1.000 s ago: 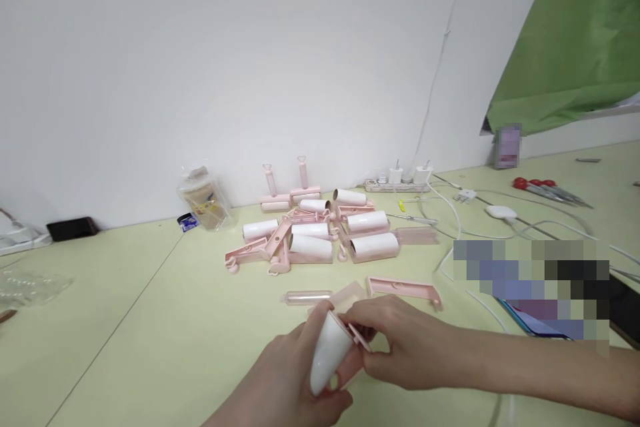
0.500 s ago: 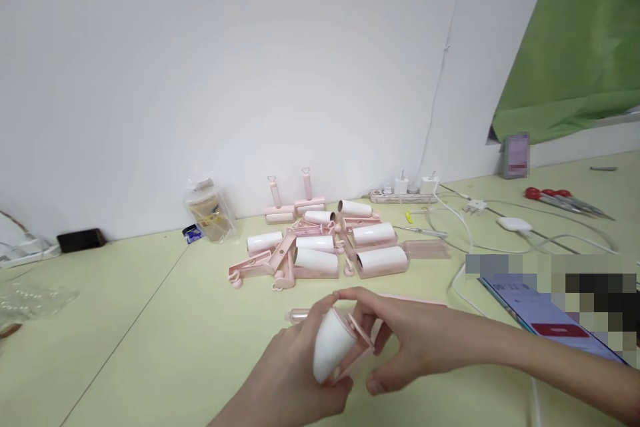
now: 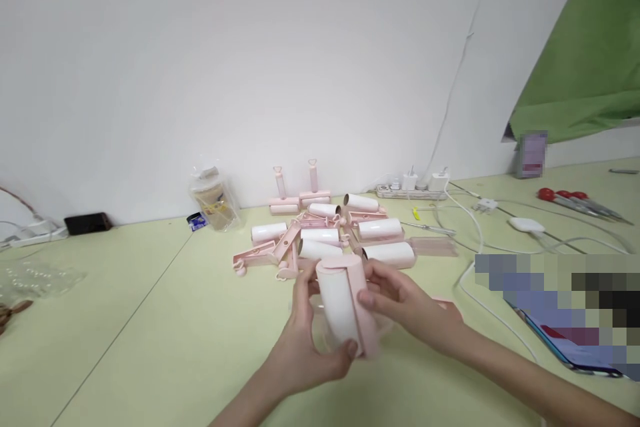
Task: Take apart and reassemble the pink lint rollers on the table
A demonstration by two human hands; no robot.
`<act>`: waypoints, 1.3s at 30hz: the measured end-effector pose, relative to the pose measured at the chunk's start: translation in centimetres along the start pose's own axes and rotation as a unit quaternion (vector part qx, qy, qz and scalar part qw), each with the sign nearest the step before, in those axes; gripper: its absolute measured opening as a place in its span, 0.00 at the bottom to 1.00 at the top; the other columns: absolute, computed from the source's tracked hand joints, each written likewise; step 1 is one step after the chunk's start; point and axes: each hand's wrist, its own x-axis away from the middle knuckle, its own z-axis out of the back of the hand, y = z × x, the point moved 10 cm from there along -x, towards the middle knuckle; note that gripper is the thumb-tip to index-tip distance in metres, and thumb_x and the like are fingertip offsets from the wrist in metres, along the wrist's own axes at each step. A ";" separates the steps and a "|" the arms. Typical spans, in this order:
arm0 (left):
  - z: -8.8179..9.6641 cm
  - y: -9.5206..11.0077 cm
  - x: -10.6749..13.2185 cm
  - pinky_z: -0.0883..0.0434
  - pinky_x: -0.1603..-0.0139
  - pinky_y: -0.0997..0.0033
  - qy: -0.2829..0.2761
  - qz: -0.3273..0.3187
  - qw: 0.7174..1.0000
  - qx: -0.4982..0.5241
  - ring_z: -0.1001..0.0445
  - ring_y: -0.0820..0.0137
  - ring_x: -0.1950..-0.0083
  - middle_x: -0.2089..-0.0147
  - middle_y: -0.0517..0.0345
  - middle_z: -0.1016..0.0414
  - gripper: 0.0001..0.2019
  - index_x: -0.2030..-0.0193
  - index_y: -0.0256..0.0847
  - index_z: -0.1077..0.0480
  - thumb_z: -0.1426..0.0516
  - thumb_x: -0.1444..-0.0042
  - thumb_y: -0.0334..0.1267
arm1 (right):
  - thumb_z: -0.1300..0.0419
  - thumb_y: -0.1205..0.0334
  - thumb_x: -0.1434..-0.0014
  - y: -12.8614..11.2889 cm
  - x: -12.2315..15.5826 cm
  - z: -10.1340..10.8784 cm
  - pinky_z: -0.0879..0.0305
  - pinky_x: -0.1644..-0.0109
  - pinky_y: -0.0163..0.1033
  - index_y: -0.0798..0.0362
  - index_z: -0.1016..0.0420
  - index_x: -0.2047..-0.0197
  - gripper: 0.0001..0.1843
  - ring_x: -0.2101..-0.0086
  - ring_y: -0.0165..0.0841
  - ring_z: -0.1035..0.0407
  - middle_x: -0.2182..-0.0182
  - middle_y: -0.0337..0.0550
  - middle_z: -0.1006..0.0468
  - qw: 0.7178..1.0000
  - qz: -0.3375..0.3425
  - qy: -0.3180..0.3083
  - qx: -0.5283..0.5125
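A lint roller (image 3: 339, 303), with a white paper roll in a pink housing, is held upright between both hands over the near table. My left hand (image 3: 305, 347) grips it around the left side, thumb at its lower end. My right hand (image 3: 405, 300) holds the pink housing at the right, thumb on the front and fingers behind. Behind the hands lies a pile of white rolls (image 3: 380, 229) and pink lint roller parts (image 3: 287, 243). A pink part partly shows behind my right wrist, and a blurred clear piece lies behind the held roller.
Two pink lint rollers with upright handles (image 3: 313, 177) stand by the wall. A power strip (image 3: 411, 192), white cables (image 3: 475, 240), a phone (image 3: 560, 340) and red-handled tools (image 3: 560, 197) occupy the right. To the left are a bagged cup (image 3: 213, 203) and a black phone (image 3: 89, 223).
The lint roller has turned from tilted to nearly upright, its pink housing now facing me on the right. My right hand has closed onto the housing. The view has shifted slightly left.
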 end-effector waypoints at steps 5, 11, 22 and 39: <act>0.1 -4.5 1.7 0.40 0.46 0.54 0.012 0.041 0.996 -0.080 0.41 0.55 0.47 0.49 0.48 0.41 0.35 0.47 0.42 0.47 0.36 0.62 0.38 | 0.49 0.51 0.41 -2.6 0.1 1.9 0.35 0.62 0.37 0.49 0.32 0.53 0.17 0.61 0.36 0.32 0.60 0.43 0.27 0.980 0.046 0.013 0.194; -0.2 -8.1 4.2 0.42 0.44 0.56 -0.041 0.091 0.995 -0.022 0.40 0.59 0.43 0.44 0.50 0.39 0.35 0.41 0.47 0.53 0.40 0.53 0.37 | 0.49 0.57 0.39 -1.9 1.0 -2.9 0.38 0.58 0.39 0.48 0.33 0.50 0.15 0.60 0.35 0.34 0.61 0.45 0.27 0.900 0.113 -0.165 0.388; -0.3 -8.0 4.5 0.40 0.45 0.60 -0.059 0.072 0.996 -0.003 0.38 0.62 0.45 0.48 0.51 0.37 0.34 0.43 0.47 0.52 0.39 0.54 0.32 | 0.45 0.62 0.42 1.2 1.5 -5.1 0.38 0.59 0.41 0.51 0.30 0.57 0.09 0.60 0.36 0.37 0.60 0.46 0.32 0.880 0.102 -0.134 0.443; 0.2 -5.7 4.2 0.35 0.51 0.63 -0.098 -0.032 0.983 -0.151 0.36 0.64 0.50 0.51 0.56 0.37 0.25 0.48 0.50 0.45 0.41 0.52 0.33 | 0.42 0.56 0.47 2.4 -4.7 -0.7 0.36 0.62 0.39 0.50 0.35 0.58 0.13 0.60 0.37 0.32 0.55 0.44 0.29 0.920 -0.005 -0.110 0.376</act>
